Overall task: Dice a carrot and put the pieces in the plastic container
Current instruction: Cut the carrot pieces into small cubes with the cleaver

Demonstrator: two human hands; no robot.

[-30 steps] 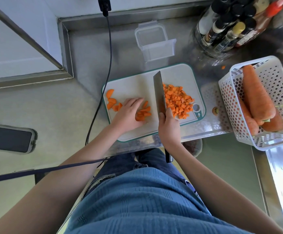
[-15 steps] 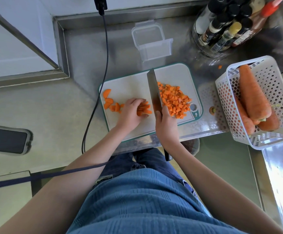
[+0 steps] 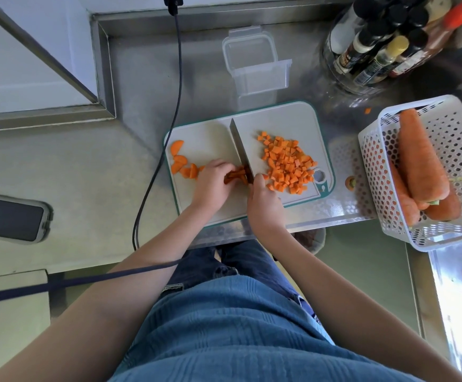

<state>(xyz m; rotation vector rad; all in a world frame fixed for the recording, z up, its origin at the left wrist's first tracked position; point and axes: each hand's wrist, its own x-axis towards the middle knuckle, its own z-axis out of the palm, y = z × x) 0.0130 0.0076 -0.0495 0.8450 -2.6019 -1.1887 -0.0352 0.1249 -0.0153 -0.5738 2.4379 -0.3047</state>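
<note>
While the right hand was closed on the knife, the left hand pinned carrot strips on the cutting board; fingertips that close risked a nick. Dice sat right; plastic container waited far, empty.

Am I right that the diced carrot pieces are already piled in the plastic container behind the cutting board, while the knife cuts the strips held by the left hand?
Not quite: the head view shows the plastic container empty. The diced carrot pieces are piled on the cutting board, right of the knife. The rest holds: the left hand steadies the strips under the blade.
</note>
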